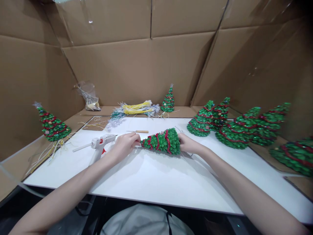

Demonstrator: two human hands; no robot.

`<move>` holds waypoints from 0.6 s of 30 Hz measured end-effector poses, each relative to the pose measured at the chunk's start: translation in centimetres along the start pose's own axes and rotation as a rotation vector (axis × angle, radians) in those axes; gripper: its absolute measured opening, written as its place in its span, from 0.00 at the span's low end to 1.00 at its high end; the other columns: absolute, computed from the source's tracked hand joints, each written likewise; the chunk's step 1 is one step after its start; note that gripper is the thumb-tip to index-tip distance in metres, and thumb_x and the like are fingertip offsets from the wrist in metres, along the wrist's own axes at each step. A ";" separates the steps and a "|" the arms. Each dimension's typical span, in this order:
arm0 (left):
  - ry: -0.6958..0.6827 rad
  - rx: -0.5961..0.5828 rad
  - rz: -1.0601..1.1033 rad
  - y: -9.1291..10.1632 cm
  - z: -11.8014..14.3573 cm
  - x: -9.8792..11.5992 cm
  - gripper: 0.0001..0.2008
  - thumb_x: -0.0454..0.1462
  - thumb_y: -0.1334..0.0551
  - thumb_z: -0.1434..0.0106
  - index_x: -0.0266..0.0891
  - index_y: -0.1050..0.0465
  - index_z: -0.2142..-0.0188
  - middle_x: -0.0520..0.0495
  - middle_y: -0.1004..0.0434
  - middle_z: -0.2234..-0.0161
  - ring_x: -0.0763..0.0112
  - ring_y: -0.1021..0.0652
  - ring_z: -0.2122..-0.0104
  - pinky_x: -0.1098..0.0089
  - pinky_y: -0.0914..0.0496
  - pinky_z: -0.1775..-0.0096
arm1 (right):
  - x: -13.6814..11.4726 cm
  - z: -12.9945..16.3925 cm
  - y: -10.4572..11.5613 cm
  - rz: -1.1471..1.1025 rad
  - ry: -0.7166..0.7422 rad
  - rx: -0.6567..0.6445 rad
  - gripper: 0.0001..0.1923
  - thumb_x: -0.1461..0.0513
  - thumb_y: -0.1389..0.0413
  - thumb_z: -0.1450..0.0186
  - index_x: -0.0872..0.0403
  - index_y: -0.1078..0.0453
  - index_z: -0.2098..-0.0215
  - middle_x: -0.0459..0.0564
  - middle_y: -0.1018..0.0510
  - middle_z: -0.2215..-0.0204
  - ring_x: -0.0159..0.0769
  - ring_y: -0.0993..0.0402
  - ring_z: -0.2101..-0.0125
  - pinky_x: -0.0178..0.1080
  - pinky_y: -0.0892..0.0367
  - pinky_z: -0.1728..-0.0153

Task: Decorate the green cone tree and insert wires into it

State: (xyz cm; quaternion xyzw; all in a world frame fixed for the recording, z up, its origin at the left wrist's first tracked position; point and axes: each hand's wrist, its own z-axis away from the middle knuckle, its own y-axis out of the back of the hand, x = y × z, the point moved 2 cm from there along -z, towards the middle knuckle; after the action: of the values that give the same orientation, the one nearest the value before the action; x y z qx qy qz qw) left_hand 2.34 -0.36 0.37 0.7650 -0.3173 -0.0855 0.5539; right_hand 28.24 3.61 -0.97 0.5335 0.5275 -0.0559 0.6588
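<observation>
A small green Christmas tree (pixel 162 142) with red garland lies on its side above the white table (pixel 156 182), its tip pointing left. At that tip the fingers of my left hand (pixel 127 143) are pinched together; whatever small piece may be between them is hidden. My right hand (pixel 188 143) grips the tree at its wide base, the fingertips out of sight behind it. Thin wires show beside my right wrist. Just left of my left hand stands a white hot glue gun (pixel 99 145) with a glue stick poking out its back.
Beyond the hands lies a wooden-handled awl (pixel 141 131). Bundled yellow, white and green wires (pixel 135 108) are at the back, near a plastic bag (pixel 90 98). Star-topped trees stand at left (pixel 52 125) and back (pixel 168 100); several more trees (pixel 236 132) line the right. Cardboard walls (pixel 137 71) enclose the table.
</observation>
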 end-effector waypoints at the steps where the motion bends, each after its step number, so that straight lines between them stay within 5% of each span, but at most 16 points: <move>1: 0.008 0.000 0.007 0.0 0.0 0.0 0.04 0.33 0.44 0.39 0.41 0.32 0.68 0.51 0.26 0.67 0.71 0.27 0.67 0.73 0.38 0.66 | 0.0 0.0 0.0 -0.001 -0.001 0.005 0.08 0.64 0.48 0.49 0.59 0.28 0.76 0.47 0.23 0.75 0.39 0.29 0.72 0.36 0.34 0.71; 18: 0.041 -0.017 0.178 0.0 -0.1 -0.6 0.06 0.36 0.45 0.38 0.40 0.29 0.64 0.49 0.24 0.65 0.69 0.26 0.65 0.71 0.34 0.62 | 2.2 -0.3 -0.4 -0.070 -0.001 0.161 0.07 0.64 0.49 0.49 0.58 0.29 0.74 0.47 0.22 0.73 0.41 0.28 0.68 0.38 0.33 0.67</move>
State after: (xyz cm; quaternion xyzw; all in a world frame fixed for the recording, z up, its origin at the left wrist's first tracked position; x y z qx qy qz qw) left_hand 1.97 0.08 0.28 0.7306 -0.3717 -0.0230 0.5723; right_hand 28.72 4.78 -2.86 0.5659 0.5392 -0.1211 0.6118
